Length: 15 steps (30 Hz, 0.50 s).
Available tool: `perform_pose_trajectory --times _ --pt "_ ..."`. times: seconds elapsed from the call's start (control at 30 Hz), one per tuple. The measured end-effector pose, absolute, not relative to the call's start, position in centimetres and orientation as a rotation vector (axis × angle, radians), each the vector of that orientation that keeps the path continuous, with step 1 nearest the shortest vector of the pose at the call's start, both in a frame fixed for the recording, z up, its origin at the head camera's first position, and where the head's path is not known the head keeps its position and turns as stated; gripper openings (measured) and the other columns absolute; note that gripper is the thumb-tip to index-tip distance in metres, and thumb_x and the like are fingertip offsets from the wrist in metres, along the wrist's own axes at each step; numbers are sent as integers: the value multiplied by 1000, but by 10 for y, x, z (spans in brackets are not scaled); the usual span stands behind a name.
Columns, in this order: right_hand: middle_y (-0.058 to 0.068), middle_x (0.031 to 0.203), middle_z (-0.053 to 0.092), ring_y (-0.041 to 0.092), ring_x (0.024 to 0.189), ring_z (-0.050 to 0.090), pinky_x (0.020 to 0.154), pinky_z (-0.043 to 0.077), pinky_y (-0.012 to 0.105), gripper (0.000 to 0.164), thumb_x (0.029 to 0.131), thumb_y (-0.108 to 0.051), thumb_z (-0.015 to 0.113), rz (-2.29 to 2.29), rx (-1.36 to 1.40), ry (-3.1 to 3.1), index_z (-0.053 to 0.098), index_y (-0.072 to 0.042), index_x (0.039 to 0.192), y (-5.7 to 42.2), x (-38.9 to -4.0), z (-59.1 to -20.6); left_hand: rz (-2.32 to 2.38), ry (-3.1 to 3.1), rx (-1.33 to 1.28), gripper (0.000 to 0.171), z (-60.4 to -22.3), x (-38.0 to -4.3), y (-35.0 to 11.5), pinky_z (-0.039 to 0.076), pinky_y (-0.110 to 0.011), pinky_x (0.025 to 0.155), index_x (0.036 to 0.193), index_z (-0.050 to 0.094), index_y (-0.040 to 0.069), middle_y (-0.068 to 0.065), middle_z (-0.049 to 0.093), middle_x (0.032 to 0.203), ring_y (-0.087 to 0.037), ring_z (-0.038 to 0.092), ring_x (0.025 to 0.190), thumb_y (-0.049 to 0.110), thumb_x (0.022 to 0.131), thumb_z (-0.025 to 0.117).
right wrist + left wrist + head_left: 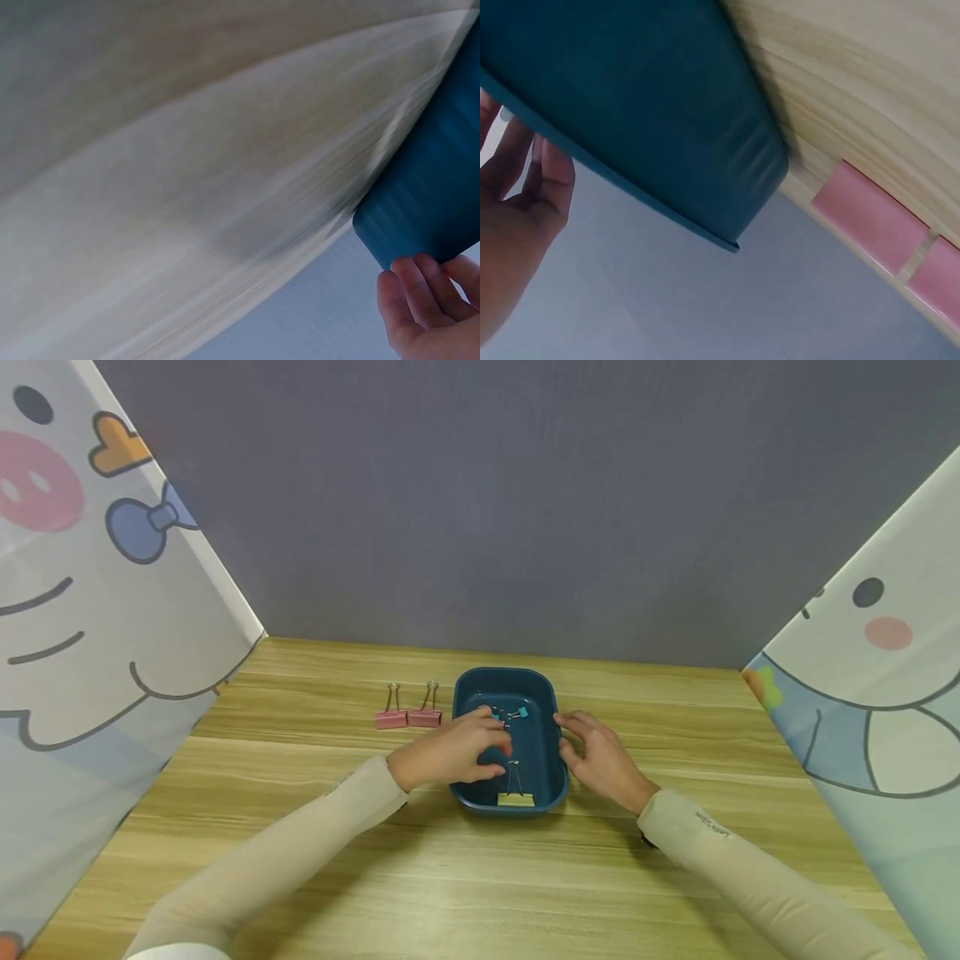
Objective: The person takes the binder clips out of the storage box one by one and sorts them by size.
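A dark blue bin stands on the wooden table. My left hand reaches over its left rim, fingers bent loosely downward and thumb apart from them. Small blue binder clips lie inside near those fingers, partly covered by them. Closer to me in the bin is a yellow binder clip with its wire handles raised. In the left wrist view the bin's rim hides the left fingertips. My right hand rests its fingertips against the bin's right side; the right wrist view shows them on the outer wall.
Two pink binder clips, one left and one right, stand side by side left of the bin, handles up. A grey panel rises behind the table. Cartoon-printed panels flank it on both sides.
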State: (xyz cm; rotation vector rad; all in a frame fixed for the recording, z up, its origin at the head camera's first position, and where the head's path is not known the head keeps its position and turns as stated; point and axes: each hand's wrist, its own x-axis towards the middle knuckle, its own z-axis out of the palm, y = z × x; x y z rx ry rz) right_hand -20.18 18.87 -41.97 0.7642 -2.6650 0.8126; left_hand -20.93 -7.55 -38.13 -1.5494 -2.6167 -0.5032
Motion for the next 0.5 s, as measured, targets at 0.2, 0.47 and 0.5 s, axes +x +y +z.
perform_pose_trajectory --times 0.2,0.47,0.5 --pt "8 121 57 19 90 57 80 46 39 38 89 -9 59 812 764 -2662 59 0 126 189 -203 -421 -474 -2675 -1575 20 -382 -210 -71 38 -31 94 97 69 13 4 67 96 -15 47 94 26 83 75" --pt "9 120 57 18 90 56 79 46 39 37 89 -9 58 816 775 -2651 59 1 125 189 -203 -421 -406 -2781 -1610 25 -388 -214 -64 20 -40 110 101 68 14 7 67 100 -20 54 113 29 82 75" --pt "9 120 57 17 88 56 78 45 38 38 89 -9 58 817 776 -2651 59 0 125 189 -204 -421 -405 -2789 -1619 25 -389 -215 -63 19 -41 110 101 68 14 7 66 99 -19 55 113 29 82 75"
